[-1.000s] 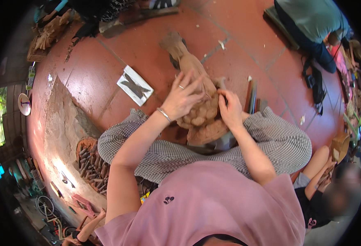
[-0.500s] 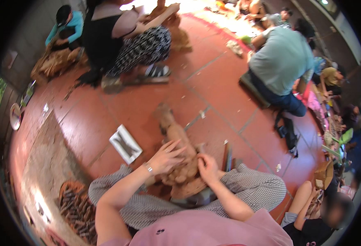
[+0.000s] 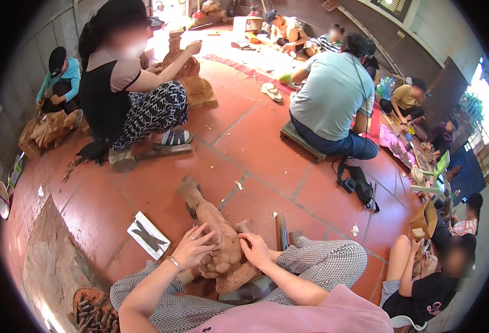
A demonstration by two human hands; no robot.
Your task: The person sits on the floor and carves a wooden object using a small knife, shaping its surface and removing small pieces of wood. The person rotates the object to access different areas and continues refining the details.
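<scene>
A brown wood carving (image 3: 214, 222) with a narrow far end and a rounded, lumpy near end lies between my crossed legs. Its near end is beside a dark grey block (image 3: 250, 291). My left hand (image 3: 191, 251) rests along the carving's left side, fingers stretched and apart; a ring and a bracelet show on it. On the opposite side, my right hand (image 3: 256, 251) has bent fingers closed against the wood. Whether a small thing sits under those fingers is hidden. Dark bar-shaped tools (image 3: 281, 232) are beside my right knee.
A white tray (image 3: 149, 236) with dark flat pieces lies left of the carving. Farther left is a large wooden slab (image 3: 61, 255) with a hollow full of small dark pieces (image 3: 93, 313). People sit working ahead and right. A black bag (image 3: 361, 186) lies on the tiles (image 3: 261, 166).
My view has tilted up, showing more of the room, and the carving and hands appear lower and farther left. Both hands stay at the carving; the right fingers now lie flatter against it.
</scene>
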